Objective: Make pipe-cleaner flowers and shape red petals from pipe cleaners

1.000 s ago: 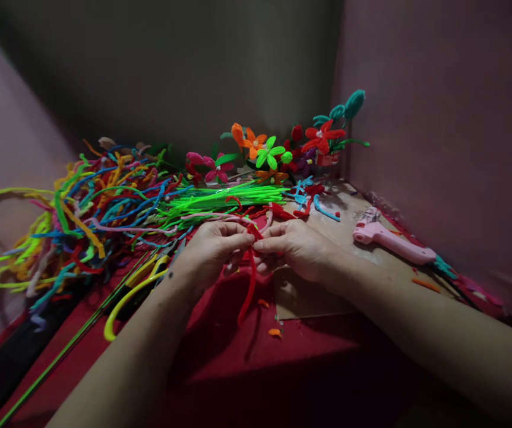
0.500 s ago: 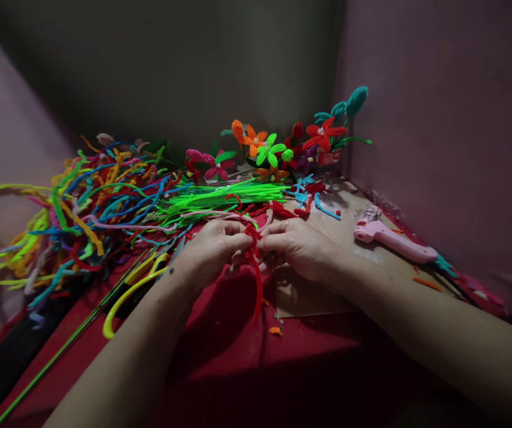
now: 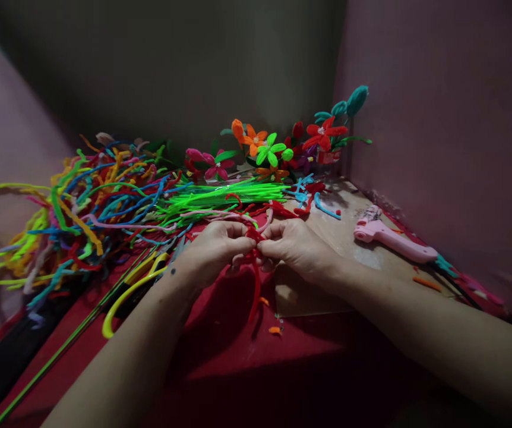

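Note:
A bent red pipe cleaner [image 3: 255, 285] is pinched between both hands above the red table, its loose end hanging toward me. My left hand [image 3: 218, 246] closes thumb and fingers on its upper part from the left. From the right, my right hand [image 3: 294, 246] pinches the same red piece, the fingertips of both hands almost touching. The fingers partly hide how the piece is folded. Just beyond the hands lie a pink pipe cleaner [image 3: 206, 214] and a bundle of bright green ones [image 3: 238, 193].
A tangled multicoloured heap [image 3: 100, 202] covers the back left, with yellow-handled scissors [image 3: 116, 303] before it. Fuzzy flowers [image 3: 271, 150] stand at the back. A pink glue gun [image 3: 394, 239] rests on the brown board [image 3: 318, 297] at right.
The hanging red end has swung slightly to the left. Both hands keep nearly the same place, with the fingertips shifted a little on the red piece.

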{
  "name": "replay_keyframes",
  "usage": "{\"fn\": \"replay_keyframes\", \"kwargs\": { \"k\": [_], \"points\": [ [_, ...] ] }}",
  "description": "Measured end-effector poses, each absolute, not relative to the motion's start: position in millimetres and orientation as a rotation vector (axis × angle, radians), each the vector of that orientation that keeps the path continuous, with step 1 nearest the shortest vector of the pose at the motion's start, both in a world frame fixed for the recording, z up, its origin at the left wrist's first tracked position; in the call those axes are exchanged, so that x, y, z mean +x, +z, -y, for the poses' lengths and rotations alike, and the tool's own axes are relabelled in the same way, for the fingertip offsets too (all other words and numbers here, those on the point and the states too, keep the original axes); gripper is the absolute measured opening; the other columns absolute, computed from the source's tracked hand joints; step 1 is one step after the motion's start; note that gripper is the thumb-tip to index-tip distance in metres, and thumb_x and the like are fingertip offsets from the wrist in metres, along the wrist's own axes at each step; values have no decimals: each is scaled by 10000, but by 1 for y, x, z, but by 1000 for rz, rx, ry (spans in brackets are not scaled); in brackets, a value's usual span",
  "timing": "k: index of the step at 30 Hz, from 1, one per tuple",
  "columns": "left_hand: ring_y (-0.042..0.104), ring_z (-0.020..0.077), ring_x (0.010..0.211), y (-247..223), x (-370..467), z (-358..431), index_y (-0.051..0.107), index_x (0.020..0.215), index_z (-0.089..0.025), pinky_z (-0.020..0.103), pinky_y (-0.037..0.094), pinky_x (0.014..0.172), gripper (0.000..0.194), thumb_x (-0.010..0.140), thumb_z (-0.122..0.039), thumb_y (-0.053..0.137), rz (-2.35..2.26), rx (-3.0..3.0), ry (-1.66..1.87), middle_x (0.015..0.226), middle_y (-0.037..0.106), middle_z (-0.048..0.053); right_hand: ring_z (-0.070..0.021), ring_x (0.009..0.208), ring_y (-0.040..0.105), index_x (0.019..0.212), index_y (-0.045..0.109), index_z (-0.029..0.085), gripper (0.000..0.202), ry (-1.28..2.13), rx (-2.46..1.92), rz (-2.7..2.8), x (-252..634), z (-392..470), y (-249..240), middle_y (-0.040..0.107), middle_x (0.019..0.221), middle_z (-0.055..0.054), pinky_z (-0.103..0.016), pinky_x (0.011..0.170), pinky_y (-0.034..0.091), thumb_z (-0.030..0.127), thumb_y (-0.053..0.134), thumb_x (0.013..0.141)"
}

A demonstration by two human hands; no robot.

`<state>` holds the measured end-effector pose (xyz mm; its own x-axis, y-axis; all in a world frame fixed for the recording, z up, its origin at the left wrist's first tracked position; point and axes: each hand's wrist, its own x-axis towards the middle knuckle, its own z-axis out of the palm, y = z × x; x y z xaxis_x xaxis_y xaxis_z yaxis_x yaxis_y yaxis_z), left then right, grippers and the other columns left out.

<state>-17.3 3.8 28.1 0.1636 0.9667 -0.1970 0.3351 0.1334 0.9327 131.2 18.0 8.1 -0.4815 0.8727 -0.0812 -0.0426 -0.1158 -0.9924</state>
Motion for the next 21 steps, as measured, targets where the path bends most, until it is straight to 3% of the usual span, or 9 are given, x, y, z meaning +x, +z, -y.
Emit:
{"fn": "replay_keyframes", "kwargs": {
  "k": [7, 14, 18, 21],
  "points": [
    [381, 66, 337, 30, -15, -5, 558, 557, -132, 182, 306, 329, 43, 590, -138, 531, -1426, 1439, 705, 415, 480, -29, -63, 438, 483, 561, 552, 131, 106, 1544, -995, 1517, 130, -18, 6, 561, 519, -1, -179, 432, 380, 49, 497, 601],
    [454, 83, 379, 27, -18, -7, 577, 650, -130, 203, 377, 371, 86, 582, -106, 531, -1339, 1463, 739, 538, 586, -7, -86, 417, 511, 578, 572, 125, 59, 1817, -819, 1509, 134, -26, -4, 583, 517, -23, -207, 430, 420, 111, 527, 614],
    [486, 81, 414, 27, -21, -5, 586, 700, -124, 202, 398, 415, 56, 670, -167, 566, -1265, 1491, 754, 580, 606, 6, -100, 439, 538, 580, 558, 127, 53, 1901, -743, 1437, 134, -30, -9, 590, 550, -25, -238, 473, 455, 84, 527, 584],
    [505, 83, 424, 28, -21, -5, 583, 707, -121, 203, 406, 440, 161, 737, -279, 582, -1222, 1512, 764, 564, 599, 7, -100, 443, 537, 562, 531, 135, 73, 1872, -779, 1446, 133, -29, -8, 580, 527, -23, -230, 472, 450, 73, 498, 578]
  ]
}}
